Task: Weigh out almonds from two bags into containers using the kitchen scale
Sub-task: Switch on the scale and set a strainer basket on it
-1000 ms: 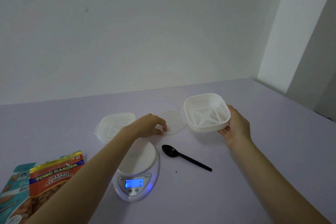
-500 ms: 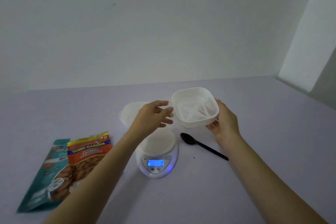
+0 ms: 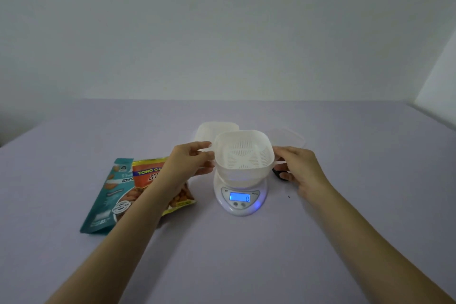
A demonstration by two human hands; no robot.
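On the big pale purple table [image 3: 246, 266], 2 flat almond bags lie left of the scale: a teal foil bag [image 3: 108, 195] and an orange foil bag [image 3: 150, 173]. The white plastic box with slots [image 3: 244, 153] is empty. It is touching the round white kitchen scale [image 3: 240, 195] or just above it; I cannot tell. The left hand [image 3: 187, 163] and right hand [image 3: 298, 168] each pinch 1 side of the box. The screen shows 0. No almonds are weighed yet, so scooping from both bags is left.

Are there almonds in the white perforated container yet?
No, the white perforated plastic container shows only its bare slotted bottom.
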